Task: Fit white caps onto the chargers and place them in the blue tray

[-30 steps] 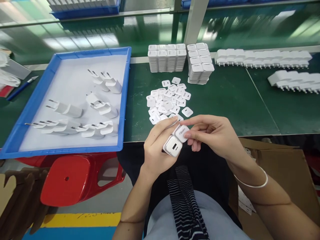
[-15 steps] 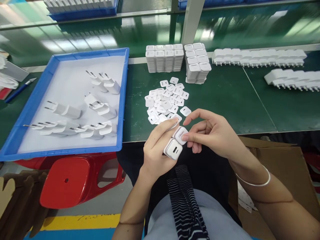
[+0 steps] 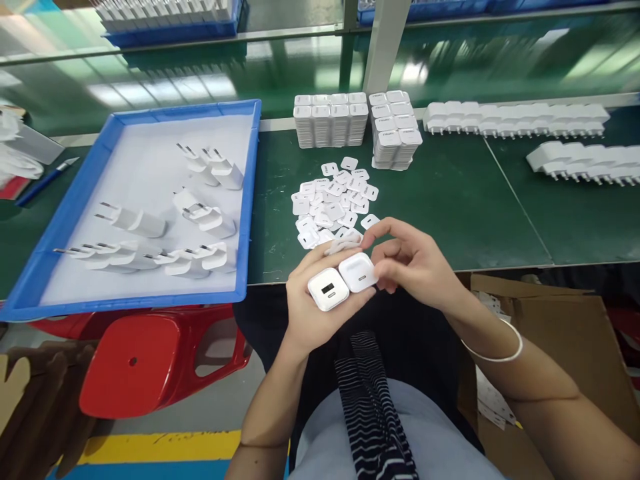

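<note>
My left hand (image 3: 311,313) is closed around two white plug chargers (image 3: 328,289), held side by side with their port faces up. The left one shows a dark wide slot and a small one; the right charger (image 3: 357,272) shows one small slot. A few thin white cover plates (image 3: 345,244) are pinched between the left fingers, above the chargers. My right hand (image 3: 407,263) has its thumb at the right charger's edge, with its index fingertip apart near those plates. Beyond my hands lies a loose pile of white cover plates (image 3: 334,212).
A blue tray (image 3: 253,200) with several pronged white chargers stands on the left. Stacked cover plates (image 3: 331,127) and a second stack (image 3: 395,140) stand behind the pile. Rows of chargers (image 3: 515,120) line the right of the green table (image 3: 450,213). A red stool (image 3: 133,363) is below.
The two chargers have turned so their port faces show more fully and have shifted left. My right thumb has moved from the right charger's top face to its edge.
</note>
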`<state>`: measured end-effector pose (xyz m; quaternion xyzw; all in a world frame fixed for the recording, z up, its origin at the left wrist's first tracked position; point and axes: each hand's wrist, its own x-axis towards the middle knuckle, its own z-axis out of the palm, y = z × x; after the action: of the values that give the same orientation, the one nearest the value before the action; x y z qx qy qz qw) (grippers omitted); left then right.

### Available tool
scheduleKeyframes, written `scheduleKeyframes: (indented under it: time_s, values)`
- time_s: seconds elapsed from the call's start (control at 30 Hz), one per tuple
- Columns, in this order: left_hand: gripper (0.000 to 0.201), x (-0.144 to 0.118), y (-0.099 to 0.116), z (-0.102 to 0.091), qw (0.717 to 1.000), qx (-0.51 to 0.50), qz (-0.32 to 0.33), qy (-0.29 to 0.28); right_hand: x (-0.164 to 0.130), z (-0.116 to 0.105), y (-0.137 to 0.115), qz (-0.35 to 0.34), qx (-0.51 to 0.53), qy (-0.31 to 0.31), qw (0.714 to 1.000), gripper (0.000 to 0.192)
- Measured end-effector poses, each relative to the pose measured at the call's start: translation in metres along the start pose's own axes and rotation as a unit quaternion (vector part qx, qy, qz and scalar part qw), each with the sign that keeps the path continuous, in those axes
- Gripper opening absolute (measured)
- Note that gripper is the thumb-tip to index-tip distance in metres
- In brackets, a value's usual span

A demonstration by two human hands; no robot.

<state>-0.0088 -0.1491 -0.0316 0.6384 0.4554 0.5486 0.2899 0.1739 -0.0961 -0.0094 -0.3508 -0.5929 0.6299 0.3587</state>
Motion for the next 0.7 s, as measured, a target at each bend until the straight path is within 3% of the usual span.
scheduleKeyframes:
  time_s: [0.17, 0.27, 0.43, 0.57, 0.7]
  values:
    - [0.039, 0.0017, 0.0054, -0.0030, 0.997, -0.043, 0.002, -0.066, 0.0075, -0.0041, 0.0000, 0.016, 0.011, 0.025, 1.000, 0.030]
    - [0.038, 0.0003, 0.0078, -0.0014, 0.997, -0.025, 0.005, -0.071, 0.0105, -0.0023, -0.0045, 0.032, -0.012, 0.034, 0.999, 0.031]
    - [0.038, -0.0025, 0.0073, -0.0009, 0.996, -0.037, -0.029, -0.078, 0.0105, -0.0004, -0.0031, -0.026, -0.098, 0.092, 0.991, 0.020]
    - [0.035, -0.0011, 0.0050, -0.0005, 0.994, -0.065, -0.061, -0.070, 0.0053, -0.0005, 0.0015, -0.038, -0.159, 0.101, 0.981, 0.018]
    - [0.034, -0.0008, 0.0026, 0.0000, 0.992, -0.083, -0.083, -0.050, 0.0018, -0.0008, 0.0029, -0.039, -0.148, 0.102, 0.983, 0.017]
